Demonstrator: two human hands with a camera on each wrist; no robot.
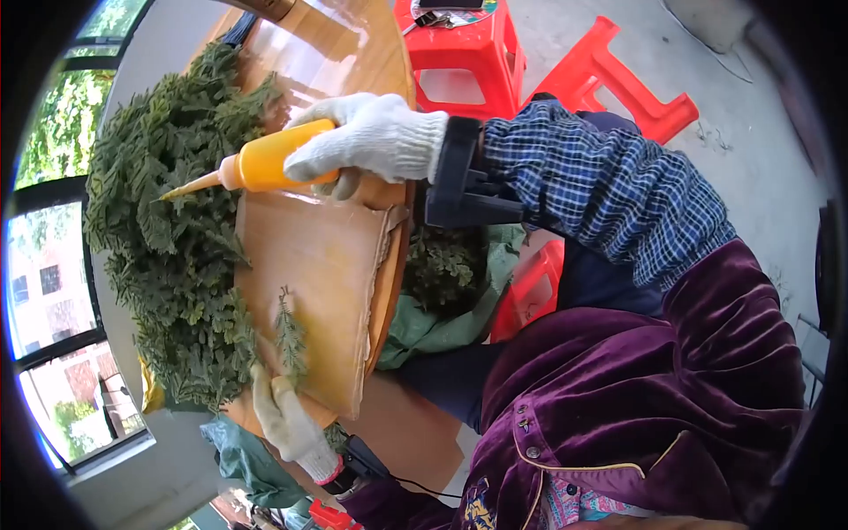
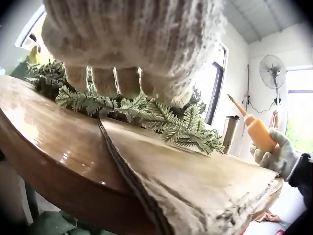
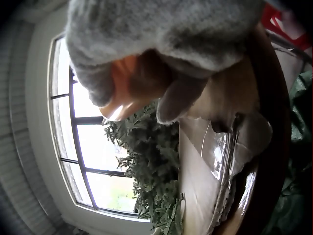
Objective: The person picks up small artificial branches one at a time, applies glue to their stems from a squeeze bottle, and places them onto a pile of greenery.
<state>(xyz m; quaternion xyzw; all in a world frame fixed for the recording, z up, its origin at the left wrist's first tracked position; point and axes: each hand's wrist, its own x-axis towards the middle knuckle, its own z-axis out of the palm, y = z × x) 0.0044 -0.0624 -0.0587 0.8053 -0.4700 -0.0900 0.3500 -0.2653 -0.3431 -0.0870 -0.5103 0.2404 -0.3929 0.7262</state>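
Observation:
My right hand [image 1: 371,137], in a white knitted glove, grips an orange squeeze bottle [image 1: 281,159] with a long tapered nozzle. The bottle lies tilted in the air, its nozzle tip overlapping the heap of green fir-like sprigs [image 1: 172,238] in the head view. From the right wrist, gloved fingers wrap the bottle [image 3: 128,85]. My left hand [image 1: 287,420], also gloved, pinches the lower end of a single green sprig [image 1: 290,336] over the cardboard sheet [image 1: 309,256]. In the left wrist view its curled fingers [image 2: 129,82] partly hide the greenery behind.
The heap covers the window side of the round wooden table [image 1: 331,44]. A tumbler [image 2: 231,128] stands behind the cardboard. Beside the table are a green sack [image 1: 424,331] holding more greenery, a red stool [image 1: 464,62] with small items on it, and another red stool [image 1: 609,84].

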